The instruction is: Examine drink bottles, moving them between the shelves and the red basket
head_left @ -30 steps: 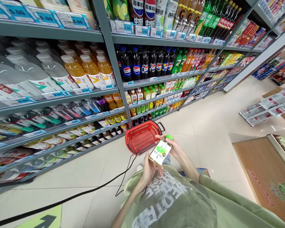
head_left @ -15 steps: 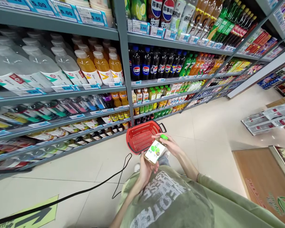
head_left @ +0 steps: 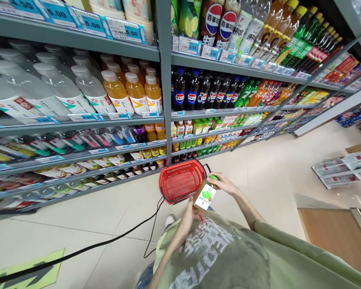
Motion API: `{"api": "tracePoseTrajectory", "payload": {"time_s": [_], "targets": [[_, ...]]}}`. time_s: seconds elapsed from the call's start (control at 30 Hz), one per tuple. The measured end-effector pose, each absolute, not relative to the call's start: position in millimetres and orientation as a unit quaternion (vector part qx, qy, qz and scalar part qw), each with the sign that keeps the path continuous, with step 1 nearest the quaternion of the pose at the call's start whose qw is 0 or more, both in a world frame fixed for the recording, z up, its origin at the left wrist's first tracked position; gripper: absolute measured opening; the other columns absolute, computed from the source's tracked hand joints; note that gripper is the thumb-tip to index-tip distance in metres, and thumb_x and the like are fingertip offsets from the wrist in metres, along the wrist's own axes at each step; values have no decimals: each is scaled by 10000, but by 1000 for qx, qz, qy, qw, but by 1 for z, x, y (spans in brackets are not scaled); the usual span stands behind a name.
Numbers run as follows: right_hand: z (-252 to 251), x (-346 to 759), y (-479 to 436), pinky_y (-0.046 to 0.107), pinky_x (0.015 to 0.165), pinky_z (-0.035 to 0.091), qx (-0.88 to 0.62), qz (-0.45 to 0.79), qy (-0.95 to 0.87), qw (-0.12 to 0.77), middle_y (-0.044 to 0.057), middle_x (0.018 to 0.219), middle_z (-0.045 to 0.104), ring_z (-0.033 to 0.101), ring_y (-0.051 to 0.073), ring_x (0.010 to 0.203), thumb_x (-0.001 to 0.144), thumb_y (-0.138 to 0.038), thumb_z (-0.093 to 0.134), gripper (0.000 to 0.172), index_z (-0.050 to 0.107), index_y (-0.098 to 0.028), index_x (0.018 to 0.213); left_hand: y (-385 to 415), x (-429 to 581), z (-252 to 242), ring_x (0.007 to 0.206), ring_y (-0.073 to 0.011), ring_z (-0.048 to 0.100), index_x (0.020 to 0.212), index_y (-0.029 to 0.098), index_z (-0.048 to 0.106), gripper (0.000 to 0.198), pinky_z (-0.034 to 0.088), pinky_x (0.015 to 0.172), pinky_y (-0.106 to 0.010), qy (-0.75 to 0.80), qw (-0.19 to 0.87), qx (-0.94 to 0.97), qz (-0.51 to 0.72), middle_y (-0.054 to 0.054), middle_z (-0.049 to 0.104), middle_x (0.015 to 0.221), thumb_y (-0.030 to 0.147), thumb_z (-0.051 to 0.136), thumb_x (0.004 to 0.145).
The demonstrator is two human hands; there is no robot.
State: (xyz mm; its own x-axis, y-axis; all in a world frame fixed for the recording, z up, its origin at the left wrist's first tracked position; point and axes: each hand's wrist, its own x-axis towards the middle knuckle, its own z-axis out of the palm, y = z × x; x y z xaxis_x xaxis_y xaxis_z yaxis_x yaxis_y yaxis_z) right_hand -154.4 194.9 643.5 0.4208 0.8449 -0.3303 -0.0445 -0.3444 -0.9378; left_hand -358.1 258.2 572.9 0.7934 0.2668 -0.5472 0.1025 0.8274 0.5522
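Between my two hands is a juice bottle (head_left: 205, 196) with a green cap and a white label showing green fruit. It is tilted, its label facing up toward me. My left hand (head_left: 190, 216) holds the bottle round its lower end. Up at the cap, my right hand (head_left: 224, 182) is closed on the bottle's neck, and its fingers partly cover the green cap. Just beyond the bottle, a red shopping basket (head_left: 182, 163) stands on the floor with nothing visible inside it.
Shelves of drinks (head_left: 210, 90) rise in front, with orange drink bottles (head_left: 140, 94) to the left. A black cord (head_left: 114, 239) trails across the floor from the lower left. On the right stand a low rack (head_left: 337, 170) and a brown box (head_left: 321, 233).
The bottle and both hands have moved slightly right in view. My right hand stays at the cap. The view has shifted, and the shelves sit a little lower and further right.
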Motion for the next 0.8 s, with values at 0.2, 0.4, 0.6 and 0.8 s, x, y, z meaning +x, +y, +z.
{"api": "tracePoseTrajectory", "payload": {"time_s": [0.2, 0.4, 0.6, 0.8], "targets": [[658, -86, 222, 168, 372, 291, -659, 466, -375, 456, -48, 646, 591, 402, 55, 439, 846, -511, 797, 379, 752, -166, 994, 275, -307, 586, 564, -163, 664, 1178, 206, 517, 642, 491, 433, -240, 360, 851, 365, 118, -42, 702, 870, 721, 677, 830], [667, -14, 241, 154, 325, 306, -669, 455, -403, 427, -70, 519, 571, 391, 58, 365, 835, -464, 816, 382, 749, -164, 1061, 284, -254, 602, 774, -178, 738, 1398, 241, 481, 742, 578, 566, -265, 357, 833, 398, 141, -125, 677, 1236, 591, 756, 804], [647, 68, 255, 207, 320, 393, -747, 354, -466, 314, -2, 670, 692, 542, 107, 379, 868, -552, 737, 394, 750, -166, 946, 273, -219, 603, 878, -205, 733, 1257, 202, 608, 581, 590, 747, -329, 343, 836, 394, 166, -156, 683, 1341, 590, 695, 834], [620, 153, 285, 284, 702, 571, -841, 200, -480, 149, 126, 1034, 798, 749, 214, 721, 923, -420, 722, 322, 776, -163, 1109, 257, -206, 585, 832, -226, 715, 1088, 179, 662, 506, 526, 803, -347, 369, 822, 394, 183, -115, 777, 1021, 605, 690, 815]]}}
